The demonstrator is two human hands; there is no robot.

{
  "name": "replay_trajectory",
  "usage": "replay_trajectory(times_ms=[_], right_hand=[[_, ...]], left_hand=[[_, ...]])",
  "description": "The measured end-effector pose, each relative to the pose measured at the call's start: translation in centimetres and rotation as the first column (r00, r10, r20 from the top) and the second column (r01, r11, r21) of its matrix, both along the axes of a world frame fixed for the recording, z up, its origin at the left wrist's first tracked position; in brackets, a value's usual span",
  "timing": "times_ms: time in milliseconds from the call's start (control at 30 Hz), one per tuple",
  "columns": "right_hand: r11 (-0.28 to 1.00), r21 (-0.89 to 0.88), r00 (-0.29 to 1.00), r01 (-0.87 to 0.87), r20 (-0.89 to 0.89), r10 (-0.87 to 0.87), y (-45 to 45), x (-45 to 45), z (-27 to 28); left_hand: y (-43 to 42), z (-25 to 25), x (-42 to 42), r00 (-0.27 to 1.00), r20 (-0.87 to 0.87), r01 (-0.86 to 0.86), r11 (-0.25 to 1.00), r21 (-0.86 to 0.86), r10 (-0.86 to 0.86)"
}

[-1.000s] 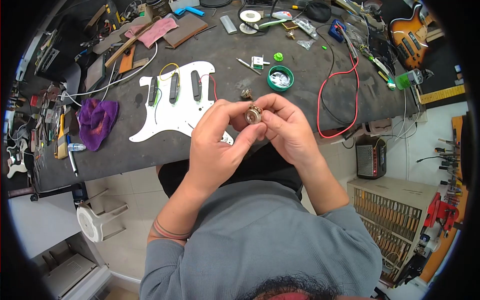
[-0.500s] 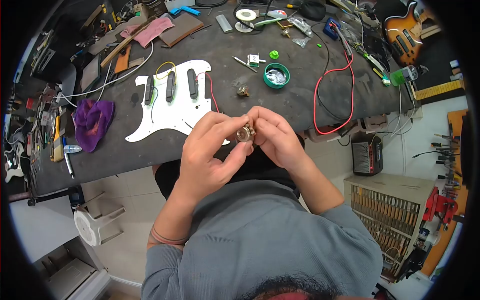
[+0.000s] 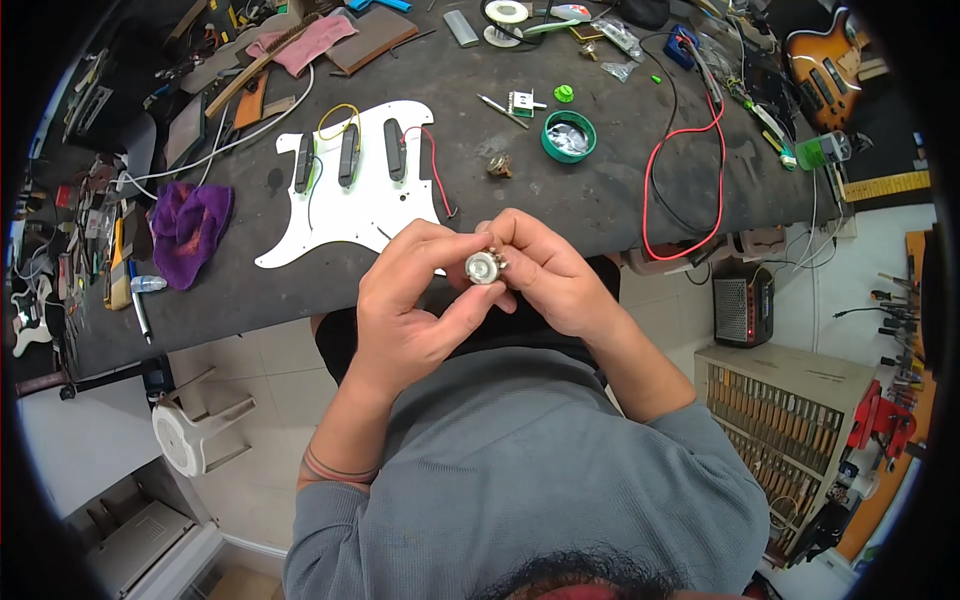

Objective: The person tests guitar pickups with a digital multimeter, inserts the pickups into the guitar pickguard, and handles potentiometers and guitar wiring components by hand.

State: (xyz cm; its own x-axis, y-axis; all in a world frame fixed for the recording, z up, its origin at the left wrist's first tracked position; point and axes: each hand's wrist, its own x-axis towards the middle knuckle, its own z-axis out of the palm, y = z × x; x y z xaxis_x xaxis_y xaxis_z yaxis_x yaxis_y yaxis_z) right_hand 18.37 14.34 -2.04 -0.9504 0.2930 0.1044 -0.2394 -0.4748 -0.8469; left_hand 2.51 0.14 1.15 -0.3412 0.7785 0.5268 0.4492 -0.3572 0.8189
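Between my two hands is a small round metal potentiometer (image 3: pixel 483 268), its flat round back facing up. My left hand (image 3: pixel 418 295) pinches it from the left between thumb and fingers. From the right, the fingertips of my right hand (image 3: pixel 548 275) grip its edge by the lugs. Both hands are over the bench's front edge. Beyond them a second potentiometer (image 3: pixel 499 166) lies on the bench. The white pickguard (image 3: pixel 350 215) with three dark pickups lies to the left of it, with yellow, blue and red wires.
A green round container (image 3: pixel 568 137), a switch (image 3: pixel 522 103), a green knob (image 3: pixel 564 93) and a pen-like tool (image 3: pixel 502 111) sit beyond the hands. Red and black cables (image 3: pixel 650 200) loop at right. A purple cloth (image 3: pixel 190 235) lies at left.
The hands have moved slightly left and down with the potentiometer, which has been turned so its round back shows more fully.
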Motion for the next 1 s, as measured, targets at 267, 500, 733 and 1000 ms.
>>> replay_trajectory(times_ms=[267,500,733,1000], right_hand=[[0.971,-0.231,0.993,-0.056,-0.113,0.03,-1.0,-0.1,-1.2],[0.934,-0.33,0.987,-0.135,-0.133,0.095,-1.3,-0.1,-1.2],[0.941,-0.322,0.994,-0.108,-0.052,0.097,-1.9,0.4,-1.4],[0.956,-0.279,0.995,-0.087,-0.064,0.072,-2.1,0.6,-1.5]], left_hand=[[0.3,0.5,0.4,0.993,-0.11,-0.04,0.999,-0.006,0.039],[0.2,0.4,0.5,0.983,-0.166,-0.073,0.997,0.018,0.075],[-0.4,0.4,0.7,0.987,-0.138,-0.082,0.997,-0.015,0.079],[-0.7,0.5,0.7,0.984,-0.166,-0.065,0.998,-0.016,0.062]])
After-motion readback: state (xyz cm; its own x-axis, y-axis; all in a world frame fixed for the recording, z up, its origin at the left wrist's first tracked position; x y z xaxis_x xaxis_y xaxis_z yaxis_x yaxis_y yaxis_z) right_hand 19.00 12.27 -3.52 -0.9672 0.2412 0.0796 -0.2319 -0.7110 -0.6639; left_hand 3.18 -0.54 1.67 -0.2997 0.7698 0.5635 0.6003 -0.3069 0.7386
